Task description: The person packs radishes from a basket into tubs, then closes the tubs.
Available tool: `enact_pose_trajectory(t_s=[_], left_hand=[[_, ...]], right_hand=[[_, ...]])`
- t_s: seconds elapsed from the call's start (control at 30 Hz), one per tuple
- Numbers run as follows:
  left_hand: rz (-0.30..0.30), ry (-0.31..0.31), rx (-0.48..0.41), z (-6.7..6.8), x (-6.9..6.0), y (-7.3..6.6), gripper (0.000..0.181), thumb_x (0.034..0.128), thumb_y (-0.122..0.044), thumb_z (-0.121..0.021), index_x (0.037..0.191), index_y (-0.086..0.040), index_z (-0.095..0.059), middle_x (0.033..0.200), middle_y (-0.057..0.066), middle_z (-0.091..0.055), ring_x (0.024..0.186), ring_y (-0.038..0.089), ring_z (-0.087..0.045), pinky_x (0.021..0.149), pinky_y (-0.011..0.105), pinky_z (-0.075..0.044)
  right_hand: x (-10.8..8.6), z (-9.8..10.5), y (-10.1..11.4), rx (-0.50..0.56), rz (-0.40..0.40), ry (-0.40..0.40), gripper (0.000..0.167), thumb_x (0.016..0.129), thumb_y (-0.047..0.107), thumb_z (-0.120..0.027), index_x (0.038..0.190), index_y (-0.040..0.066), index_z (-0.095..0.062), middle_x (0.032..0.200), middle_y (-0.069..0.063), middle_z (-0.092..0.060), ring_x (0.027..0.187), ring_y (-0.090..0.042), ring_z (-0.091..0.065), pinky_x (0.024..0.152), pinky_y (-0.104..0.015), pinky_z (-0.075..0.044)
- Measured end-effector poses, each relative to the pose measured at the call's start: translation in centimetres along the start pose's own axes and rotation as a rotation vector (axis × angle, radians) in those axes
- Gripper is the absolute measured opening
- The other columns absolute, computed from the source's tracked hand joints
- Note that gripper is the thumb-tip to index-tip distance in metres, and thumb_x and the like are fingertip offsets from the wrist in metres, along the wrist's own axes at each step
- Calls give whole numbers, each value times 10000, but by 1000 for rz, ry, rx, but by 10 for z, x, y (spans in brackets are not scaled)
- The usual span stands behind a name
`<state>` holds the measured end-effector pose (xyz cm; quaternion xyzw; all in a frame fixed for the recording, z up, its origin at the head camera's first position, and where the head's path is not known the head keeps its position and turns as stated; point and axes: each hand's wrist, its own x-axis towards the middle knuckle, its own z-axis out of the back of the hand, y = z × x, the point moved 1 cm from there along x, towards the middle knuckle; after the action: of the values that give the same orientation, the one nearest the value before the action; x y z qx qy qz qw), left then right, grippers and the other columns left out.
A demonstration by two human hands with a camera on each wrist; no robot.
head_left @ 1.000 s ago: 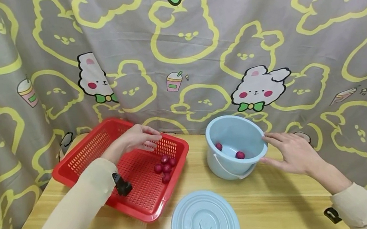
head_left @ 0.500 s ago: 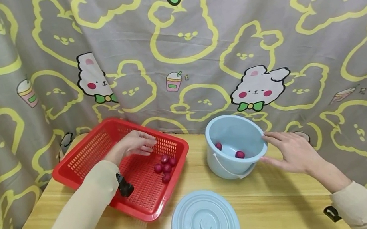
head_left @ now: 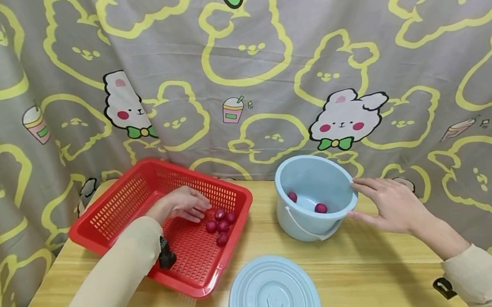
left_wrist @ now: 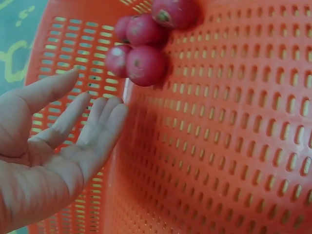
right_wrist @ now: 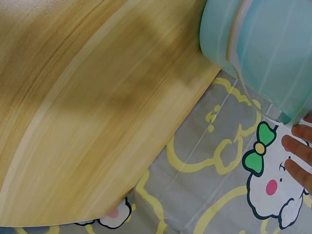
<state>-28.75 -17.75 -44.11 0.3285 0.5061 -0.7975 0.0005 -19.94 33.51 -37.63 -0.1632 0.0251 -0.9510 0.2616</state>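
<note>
In the head view, my left hand (head_left: 185, 205) is inside the red plastic basket (head_left: 200, 290), just left of several small round red radishes (head_left: 223, 226). The left wrist view shows its fingers loosely extended, holding nothing, a short gap away from the radishes (left_wrist: 146, 66). A light blue bucket (head_left: 307, 227) stands upright to the right of the basket, with two radishes (head_left: 321, 208) visible in it. My right hand (head_left: 389, 205) has its fingertips at the bucket's right rim, fingers relaxed. Only some fingers (right_wrist: 298, 148) of that hand appear beside the bucket (right_wrist: 278, 48) in the right wrist view.
A round light blue lid (head_left: 274, 301) lies on the wooden table (head_left: 366, 285), in front of the basket and bucket. Behind the table hangs a grey patterned curtain (head_left: 265, 96), close to the basket's and bucket's far sides.
My left hand has lowered into the basket toward the radishes, its fingers dropping from around the far rim's height. The right hand has stayed at the bucket rim.
</note>
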Motion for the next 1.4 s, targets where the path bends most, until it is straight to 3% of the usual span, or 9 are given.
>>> enact_pose_trajectory(t_s=[0.37, 0.7, 1.0, 1.4], left_hand=[[37, 28, 55, -11, 1, 4, 341, 985, -104, -710, 1284, 53, -661, 1184, 193, -731, 917, 233, -736, 876, 396, -673], [58, 46, 43, -17, 5, 8, 309, 968, -55, -722, 1257, 50, -685, 877, 34, -748, 780, 170, -704, 835, 372, -677], [80, 81, 66, -21, -1, 6, 299, 955, -40, -745, 1236, 46, -691, 860, 41, -742, 733, 165, -699, 811, 381, -681], [74, 94, 88, -25, 2, 7, 287, 930, -22, -771, 1205, 42, -721, 899, 59, -803, 722, 146, -717, 765, 334, -677]], right_hand=[[0, 0, 0, 0, 6, -7, 759, 845, 661, -761, 1366, 112, -701, 1364, -137, -720, 1125, -445, -732, 796, -641, -591], [0, 1, 1, -1, 11, -7, 763, 847, 665, -757, 1364, 107, -701, 1358, -137, -721, 1124, -441, -733, 798, -638, -595], [0, 1, 0, 0, 7, -5, 748, 837, 634, -780, 1364, 109, -700, 1356, -141, -721, 1125, -446, -730, 805, -650, -592], [-1, -1, 0, 3, 5, -9, 739, 830, 623, -791, 1355, 111, -704, 1343, -143, -726, 1112, -442, -735, 799, -641, -592]])
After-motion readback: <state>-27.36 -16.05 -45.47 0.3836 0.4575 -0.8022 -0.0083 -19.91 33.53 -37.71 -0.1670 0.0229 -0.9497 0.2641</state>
